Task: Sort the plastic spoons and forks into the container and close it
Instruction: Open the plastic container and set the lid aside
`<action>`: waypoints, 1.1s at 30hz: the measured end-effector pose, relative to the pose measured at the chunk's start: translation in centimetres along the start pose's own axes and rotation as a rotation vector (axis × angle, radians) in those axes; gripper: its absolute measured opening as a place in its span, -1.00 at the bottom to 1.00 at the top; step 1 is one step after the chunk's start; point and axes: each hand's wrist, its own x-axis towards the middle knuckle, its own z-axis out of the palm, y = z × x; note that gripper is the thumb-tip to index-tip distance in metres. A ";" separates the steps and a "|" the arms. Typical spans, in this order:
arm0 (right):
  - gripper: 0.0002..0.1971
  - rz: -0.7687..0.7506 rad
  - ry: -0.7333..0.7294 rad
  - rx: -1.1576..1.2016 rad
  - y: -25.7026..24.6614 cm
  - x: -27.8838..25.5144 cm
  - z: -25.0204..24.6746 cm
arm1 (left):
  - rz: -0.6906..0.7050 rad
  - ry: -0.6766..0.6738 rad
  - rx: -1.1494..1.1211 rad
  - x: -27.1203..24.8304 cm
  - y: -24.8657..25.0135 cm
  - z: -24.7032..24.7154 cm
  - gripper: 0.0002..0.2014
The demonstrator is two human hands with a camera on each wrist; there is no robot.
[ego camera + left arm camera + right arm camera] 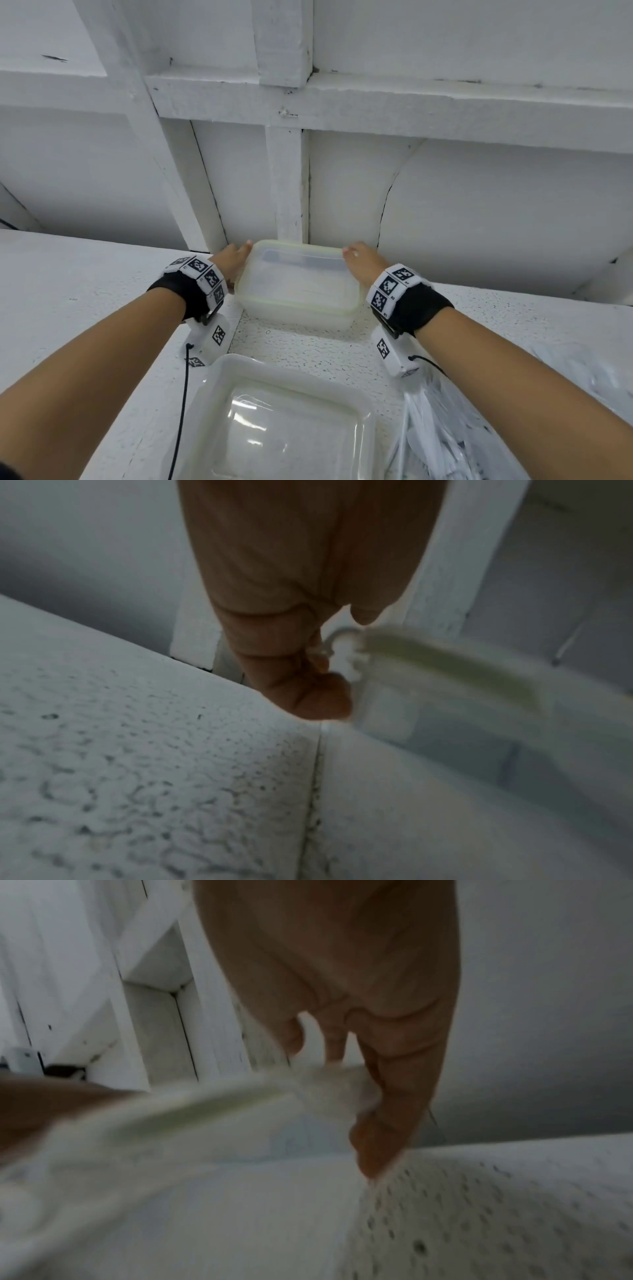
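Observation:
A translucent lidded container (298, 284) with a pale green seal is at the far side of the table, close to the wall. My left hand (236, 260) grips its left end, and in the left wrist view the fingers (301, 674) curl at the container's (445, 669) corner clip. Gripping the right end is my right hand (359, 260), whose fingers (387, 1091) wrap the lid edge of the container (171, 1123). A clear plastic bag of white plastic cutlery (455, 438) lies at the lower right, under my right forearm. Both wrist views are blurred.
A second open translucent tray (274, 368) stands near the front edge, between my forearms. A white panelled wall (287, 192) rises right behind the container. The table top (85, 291) is white and speckled. A black cable (181, 411) hangs from my left wrist.

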 end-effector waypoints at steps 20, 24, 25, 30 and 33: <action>-0.42 0.090 -0.448 0.024 -0.5 -5.4 0.9 | -0.221 -0.256 -0.423 -6.8 -4.7 -2.2 -0.80; -0.55 0.040 -0.426 0.067 0.2 -5.4 0.8 | -0.183 -0.250 -0.502 -6.9 -5.2 -1.7 -0.83; -0.63 0.040 -0.431 0.071 0.3 -5.5 0.7 | -0.163 -0.227 -0.518 -6.9 -5.3 -1.6 -0.83; -0.52 0.047 -0.394 -0.160 -0.8 -4.6 -0.1 | -0.129 -0.212 -0.411 -6.7 -5.3 -2.0 -0.81; -0.53 0.011 -0.304 -0.109 -1.6 -3.0 0.5 | -0.142 -0.231 -0.381 -6.7 -5.1 -2.2 -0.80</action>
